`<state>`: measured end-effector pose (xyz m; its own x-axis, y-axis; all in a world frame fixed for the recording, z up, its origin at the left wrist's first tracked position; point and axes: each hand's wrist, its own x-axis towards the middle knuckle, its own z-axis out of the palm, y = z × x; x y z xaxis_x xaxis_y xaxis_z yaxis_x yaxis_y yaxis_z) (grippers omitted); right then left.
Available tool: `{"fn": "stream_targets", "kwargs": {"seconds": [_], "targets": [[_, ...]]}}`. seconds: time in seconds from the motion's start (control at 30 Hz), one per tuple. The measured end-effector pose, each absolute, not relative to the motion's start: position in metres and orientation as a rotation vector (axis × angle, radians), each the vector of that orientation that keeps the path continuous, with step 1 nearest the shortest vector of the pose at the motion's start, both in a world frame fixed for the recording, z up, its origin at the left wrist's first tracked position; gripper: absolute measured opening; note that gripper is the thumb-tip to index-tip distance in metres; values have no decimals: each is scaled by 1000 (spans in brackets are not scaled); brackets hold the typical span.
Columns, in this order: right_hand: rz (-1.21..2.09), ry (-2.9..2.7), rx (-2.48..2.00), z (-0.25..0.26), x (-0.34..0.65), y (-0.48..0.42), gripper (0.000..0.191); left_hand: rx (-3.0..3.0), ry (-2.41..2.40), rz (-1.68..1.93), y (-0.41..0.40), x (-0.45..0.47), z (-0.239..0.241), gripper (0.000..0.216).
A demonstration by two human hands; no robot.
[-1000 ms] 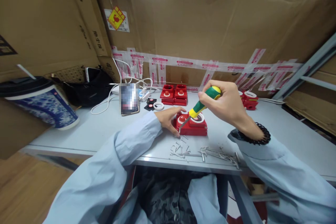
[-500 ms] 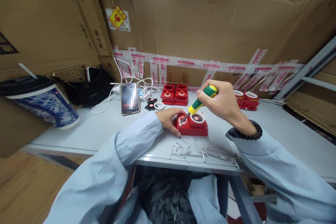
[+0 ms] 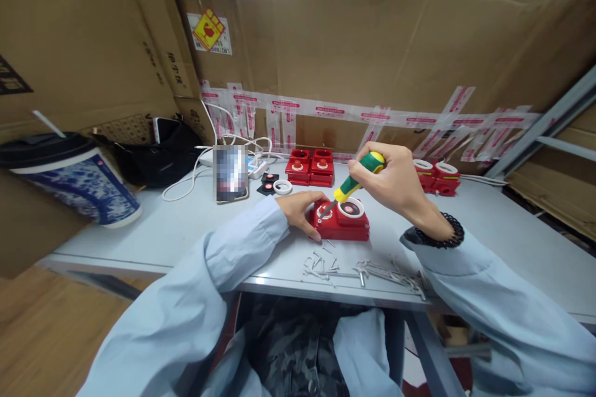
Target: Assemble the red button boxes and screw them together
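Note:
My right hand [image 3: 393, 177] is closed around the green and yellow handle of a screwdriver [image 3: 352, 182]. Its shaft slants down to the left, the tip at a screw near the front left corner of a red box-shaped housing [image 3: 351, 234]. On the housing's right half sits a white ring [image 3: 357, 203] around a dark disc. My left hand [image 3: 302, 211] grips the housing's left side, thumb at the front and fingers behind. Loose screws [image 3: 320, 265] lie on the table just in front of the housing.
Two red housings [image 3: 310, 167] stand at the back, more red housings [image 3: 440, 178] at the right. A loose white ring [image 3: 282, 187] lies beside black square pieces [image 3: 269, 185]. Left are a phone [image 3: 231, 175], white cables, a black bag [image 3: 158, 158] and a large cup [image 3: 84, 183]. Cardboard [image 3: 349, 31] walls the back.
Almost nothing differs. Both hands, the screwdriver and the red housing keep the same places; the view has shifted very slightly.

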<state>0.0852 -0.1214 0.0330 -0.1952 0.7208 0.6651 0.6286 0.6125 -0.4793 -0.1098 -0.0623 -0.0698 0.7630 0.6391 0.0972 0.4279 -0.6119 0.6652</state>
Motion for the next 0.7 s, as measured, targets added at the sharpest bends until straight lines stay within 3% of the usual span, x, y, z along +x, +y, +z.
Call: {"fn": "stream_targets", "kwargs": {"seconds": [0.7], "targets": [[110,-1947,-1090,27,82,-120,18,2327,798,432,-67,-110,-65,82]]}}
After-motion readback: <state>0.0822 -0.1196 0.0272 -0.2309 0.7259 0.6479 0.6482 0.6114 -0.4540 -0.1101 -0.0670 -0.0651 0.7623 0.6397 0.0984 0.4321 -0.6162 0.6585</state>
